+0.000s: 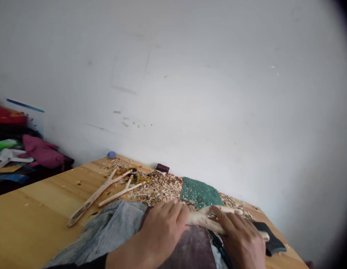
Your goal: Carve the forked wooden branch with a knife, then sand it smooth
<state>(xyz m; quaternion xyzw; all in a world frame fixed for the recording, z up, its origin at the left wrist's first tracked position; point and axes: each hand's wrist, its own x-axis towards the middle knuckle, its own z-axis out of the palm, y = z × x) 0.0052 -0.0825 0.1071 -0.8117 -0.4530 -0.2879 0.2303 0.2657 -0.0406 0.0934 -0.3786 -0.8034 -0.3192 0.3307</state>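
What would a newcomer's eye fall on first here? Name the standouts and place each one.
Probably the pale forked branch, held low in the centre by the left hand and right hand. Next, the scattered pale wood shavings beyond the hands, partly dusting a dark green cloth near the wall. The magenta toy animal at far left also stands out.

Looks like pale, matt bare wood on the forked stick (203, 221) and long branch (92, 200). Shows smooth, grained wood across the tabletop (30, 213), rough wood in the shavings (164, 186), matt cloth in the green fabric (200, 192) and wrinkled grey garment (117, 224).
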